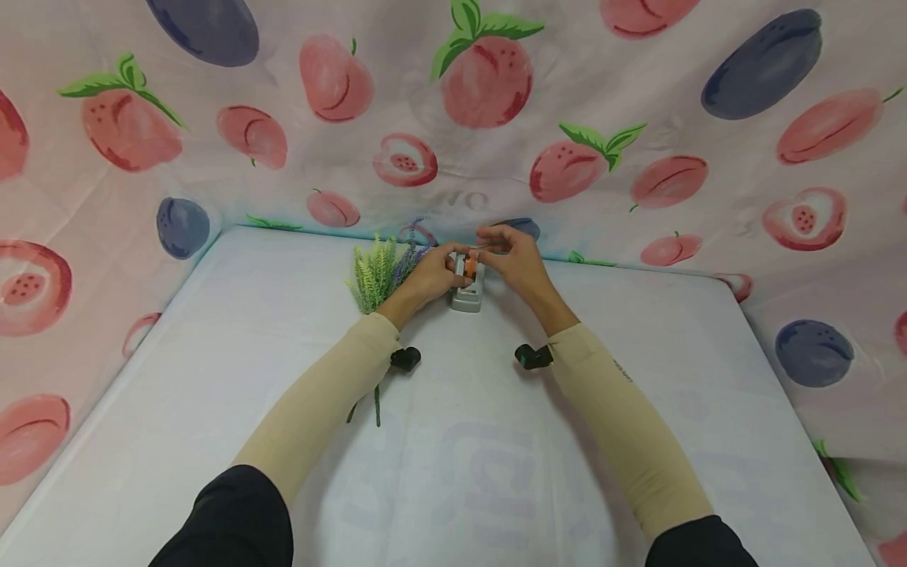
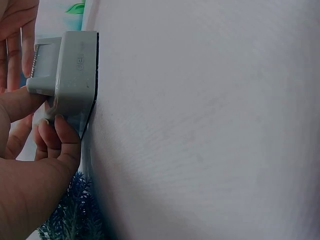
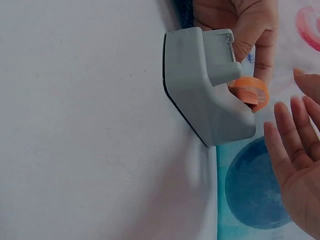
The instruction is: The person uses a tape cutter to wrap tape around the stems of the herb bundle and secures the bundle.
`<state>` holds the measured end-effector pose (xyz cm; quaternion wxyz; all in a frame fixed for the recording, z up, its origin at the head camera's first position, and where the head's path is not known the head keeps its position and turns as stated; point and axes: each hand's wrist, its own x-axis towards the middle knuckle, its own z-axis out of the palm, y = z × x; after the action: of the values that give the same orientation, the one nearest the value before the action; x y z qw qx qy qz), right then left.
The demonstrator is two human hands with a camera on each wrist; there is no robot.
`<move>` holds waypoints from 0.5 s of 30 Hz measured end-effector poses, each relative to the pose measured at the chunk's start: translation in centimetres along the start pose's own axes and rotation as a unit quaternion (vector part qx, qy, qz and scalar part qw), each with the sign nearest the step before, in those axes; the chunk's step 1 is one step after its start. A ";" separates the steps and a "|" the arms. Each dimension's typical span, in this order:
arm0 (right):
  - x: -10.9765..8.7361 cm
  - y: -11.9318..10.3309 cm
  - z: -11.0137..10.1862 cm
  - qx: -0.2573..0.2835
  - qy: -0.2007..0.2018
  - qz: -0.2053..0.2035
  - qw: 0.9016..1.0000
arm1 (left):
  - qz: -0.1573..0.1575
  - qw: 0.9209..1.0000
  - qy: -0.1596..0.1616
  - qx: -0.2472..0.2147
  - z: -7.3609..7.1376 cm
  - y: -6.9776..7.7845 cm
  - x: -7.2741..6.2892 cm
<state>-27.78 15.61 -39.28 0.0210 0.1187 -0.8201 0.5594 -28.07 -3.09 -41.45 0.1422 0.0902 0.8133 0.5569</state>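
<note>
A grey tape dispenser [image 1: 467, 300] stands on the white table, its toothed cutter end toward the person. An orange tape wheel [image 3: 252, 92] sits in its well. My left hand [image 1: 427, 277] is at the dispenser's left side, thumb and forefinger about the orange wheel, the other fingers curled against the side. In the left wrist view the left thumb [image 2: 22, 104] reaches in behind the cutter. On the other side my right hand [image 1: 523, 261] is held up with loosely bent, spread fingers, nothing visible between them. In the right wrist view its fingertips [image 3: 282, 112] are apart from the dispenser.
Artificial flower stems [image 1: 375, 276], yellow-green and purple, lie left of the dispenser, partly under the left forearm. A fruit-patterned cloth [image 1: 489, 157] rises behind the table's back edge, close beyond both hands. Small black cameras [image 1: 406, 359] are worn on the wrists.
</note>
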 end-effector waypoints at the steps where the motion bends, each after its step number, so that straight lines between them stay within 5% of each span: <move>1: 0.0 0.0 0.0 -0.007 0.002 0.002 1.000 | 0.002 1.000 0.000 0.000 0.0 0.0 0.0; 7: -0.5 -0.1 -0.3 -0.032 -0.010 0.031 0.999 | 0.003 1.000 -0.002 -0.002 0.0 0.0 -0.1; 15: -1.0 -0.2 -0.5 0.040 -0.071 0.060 0.995 | 0.012 1.000 -0.001 0.001 0.0 0.0 -0.1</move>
<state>-26.86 16.22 -39.07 -0.0757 0.1095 -0.8023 0.5819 -27.97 -3.15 -41.45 0.1363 0.1009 0.8127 0.5575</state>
